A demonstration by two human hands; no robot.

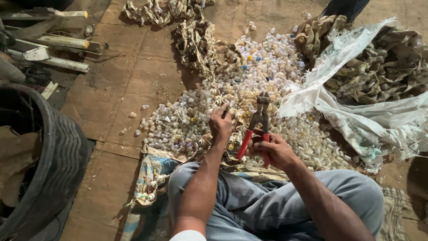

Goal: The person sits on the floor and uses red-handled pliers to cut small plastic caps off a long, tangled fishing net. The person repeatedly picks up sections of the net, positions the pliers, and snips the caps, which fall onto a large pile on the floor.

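At frame centre, the right hand (275,149) is closed around red-handled cutters (256,126); the left hand (220,122) pinches a strip (213,94) above the cap pile (232,111).

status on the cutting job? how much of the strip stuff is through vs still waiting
Done: a wide heap of loose cut pieces covers the floor in front of the person. In hand: the right hand grips red-handled cutters; the left hand pinches a strip beside their jaws. Left: uncut tangled strips lie beyond the heap, and more fill the torn white sack. Looks roughly midway.
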